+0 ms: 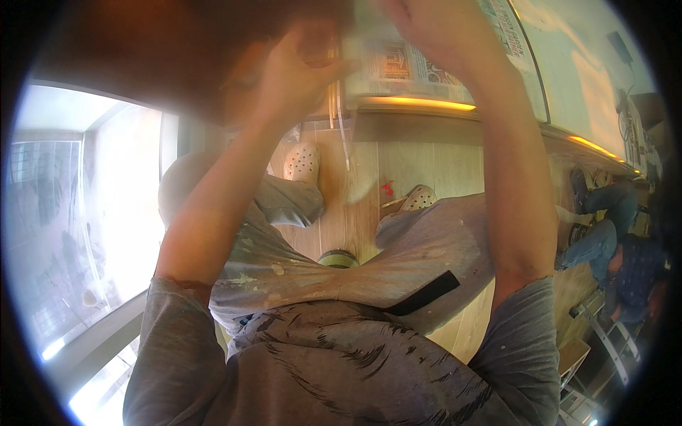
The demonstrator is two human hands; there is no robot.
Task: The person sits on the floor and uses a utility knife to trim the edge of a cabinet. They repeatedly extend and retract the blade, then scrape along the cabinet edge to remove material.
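Note:
My left hand (302,71) is raised at the top, blurred, with its thumb pointing right. It is against or just in front of a large dark brown shape (156,53), too smeared to name. Whether its fingers hold anything cannot be made out. Just right of its wrist, thin pale strips (332,99) and a narrow whitish band (344,138) hang down past the counter edge. My right hand (408,18) reaches over the counter and is mostly cut off by the top rim, so its fingers are hidden. Printed paper sheets (430,71) lie beneath it.
The pale counter (575,64) runs off right, its front edge (419,104) lit yellow. Below are my beige clogs (302,165) and a red scrap (387,188) on the wooden floor (355,231). Another person (604,245) sits at right near a ladder (611,348). A bright window (92,206) is at left.

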